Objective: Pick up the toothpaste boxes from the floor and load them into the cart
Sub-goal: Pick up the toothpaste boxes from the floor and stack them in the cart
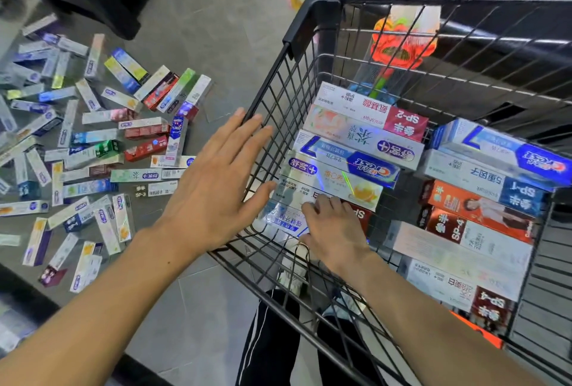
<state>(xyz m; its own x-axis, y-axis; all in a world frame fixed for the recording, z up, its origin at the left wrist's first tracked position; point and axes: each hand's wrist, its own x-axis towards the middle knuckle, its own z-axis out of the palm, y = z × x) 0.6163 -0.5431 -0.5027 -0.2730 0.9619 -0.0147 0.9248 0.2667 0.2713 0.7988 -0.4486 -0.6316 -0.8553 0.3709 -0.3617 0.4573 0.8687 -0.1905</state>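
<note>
Two rows of toothpaste boxes (356, 150) lie in the cart (305, 18); many more boxes (93, 150) wait on the floor (216, 29) at left. The right hand (332, 224), fingers curled, seems to press a near box; the left hand (213, 187) is spread.

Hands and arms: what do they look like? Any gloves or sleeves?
No gloves and no sleeves show. The left hand and right hand are bare, and both forearms are bare as far up as the picture goes. No rings, watch or bracelet show. Below, the person wears black trousers with white side stripes.
</note>
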